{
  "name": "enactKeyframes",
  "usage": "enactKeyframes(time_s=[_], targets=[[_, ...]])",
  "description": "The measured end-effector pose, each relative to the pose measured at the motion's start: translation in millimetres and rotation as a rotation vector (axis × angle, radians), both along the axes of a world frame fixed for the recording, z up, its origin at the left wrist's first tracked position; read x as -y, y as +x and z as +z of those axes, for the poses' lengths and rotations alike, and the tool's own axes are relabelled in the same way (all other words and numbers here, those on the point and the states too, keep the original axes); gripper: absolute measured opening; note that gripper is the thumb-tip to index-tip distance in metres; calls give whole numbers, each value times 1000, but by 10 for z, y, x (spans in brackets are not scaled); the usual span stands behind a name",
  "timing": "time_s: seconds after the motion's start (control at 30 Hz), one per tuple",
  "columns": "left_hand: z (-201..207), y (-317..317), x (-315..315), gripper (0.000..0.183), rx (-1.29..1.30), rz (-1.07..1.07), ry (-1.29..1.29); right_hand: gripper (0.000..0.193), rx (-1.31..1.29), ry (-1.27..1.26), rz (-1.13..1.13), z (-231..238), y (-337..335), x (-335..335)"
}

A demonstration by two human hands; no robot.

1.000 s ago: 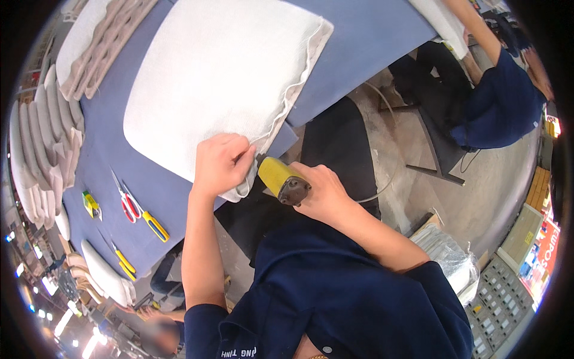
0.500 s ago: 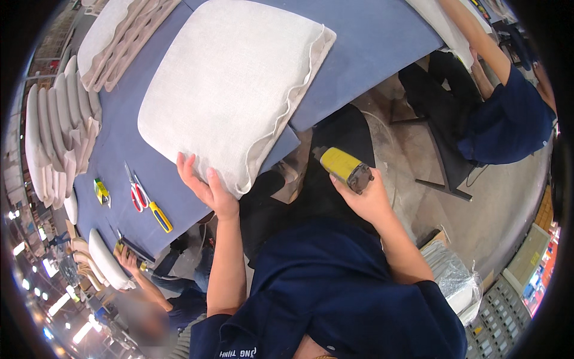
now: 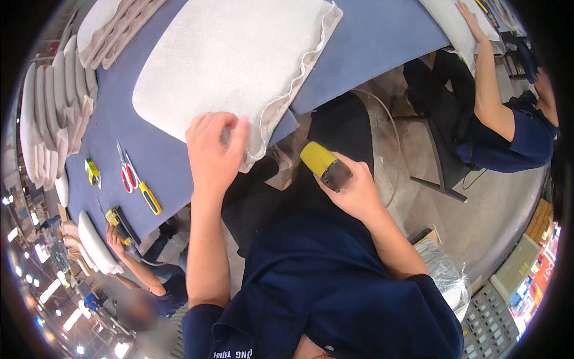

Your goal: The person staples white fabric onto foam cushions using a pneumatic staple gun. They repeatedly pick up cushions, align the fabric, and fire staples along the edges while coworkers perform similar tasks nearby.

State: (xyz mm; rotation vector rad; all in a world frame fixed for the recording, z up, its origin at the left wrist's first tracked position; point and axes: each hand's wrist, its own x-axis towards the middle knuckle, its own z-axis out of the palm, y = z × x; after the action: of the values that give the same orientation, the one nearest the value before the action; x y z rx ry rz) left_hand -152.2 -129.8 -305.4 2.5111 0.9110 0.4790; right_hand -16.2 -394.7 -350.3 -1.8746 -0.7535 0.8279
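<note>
A padded seat panel [image 3: 203, 66] covered in off-white fabric lies on the blue-grey table, its loose wavy hem [image 3: 293, 90] along the right side. Over the panel's near corner is my left hand [image 3: 216, 149], fingers curved and thumb held apart, with no held object that I can make out. A small dark patch inside its curl is too blurred to name. My right hand [image 3: 356, 188] is wrapped round a yellow-and-black staple gun [image 3: 320, 160], right of the corner and apart from the fabric. Its lower part is hidden by the hand and the angle.
Scissors [image 3: 127, 170], a yellow-handled screwdriver [image 3: 150, 198] and a small yellow-green pack [image 3: 92, 172] lie left on the table [image 3: 113, 128]. Stacked padded panels [image 3: 54, 119] stand at the far left. Co-workers are at left and right. A hose [image 3: 396, 137] crosses the floor.
My left hand has lifted and curled from lying flat at the panel's near corner. The staple gun in my right hand has shifted slightly left. The right-hand co-worker's arm has moved.
</note>
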Motion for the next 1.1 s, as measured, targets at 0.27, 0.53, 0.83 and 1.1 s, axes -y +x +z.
enactKeyframes(time_s=[0.27,0.53,0.83,1.1], targets=[[63,296,-6,44,-366,-389,188,47,48,16,21,65,-117,-111],[-104,263,-324,34,-270,-440,-64,59,207,26,83,190,-55,-388],[-364,180,-348,34,-54,-377,-98,67,162,40,168,54,39,-531],[-474,205,-353,33,19,-430,-76,59,110,-98,199,44,52,-642]])
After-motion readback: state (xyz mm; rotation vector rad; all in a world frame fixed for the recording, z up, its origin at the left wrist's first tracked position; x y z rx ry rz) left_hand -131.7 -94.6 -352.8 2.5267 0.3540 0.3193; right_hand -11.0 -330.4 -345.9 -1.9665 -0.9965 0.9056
